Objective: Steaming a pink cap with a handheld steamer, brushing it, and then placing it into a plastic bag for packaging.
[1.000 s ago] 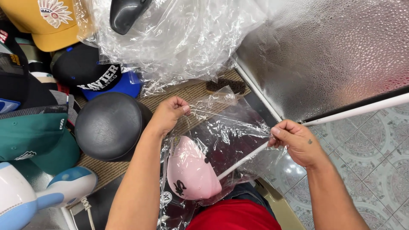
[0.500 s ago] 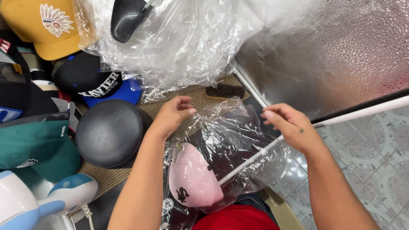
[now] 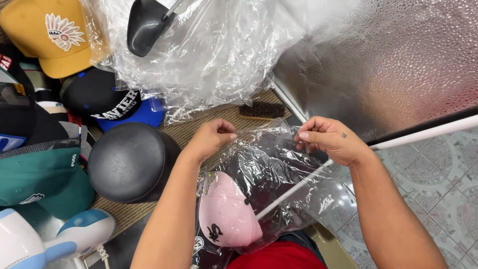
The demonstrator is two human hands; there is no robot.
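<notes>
Both hands pinch the top edge of a clear plastic bag (image 3: pixel 271 164): left hand (image 3: pixel 211 137) on its left corner, right hand (image 3: pixel 326 139) on its right. A pink cap (image 3: pixel 226 214) sits inside, low, beside a black dome form (image 3: pixel 129 162)

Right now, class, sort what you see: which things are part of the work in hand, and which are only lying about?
In hand:
left hand and right hand, pinching the clear bag
pink cap inside the bag

Lying about:
yellow cap
green cap
round black form
brush
loose plastic sheet
</notes>
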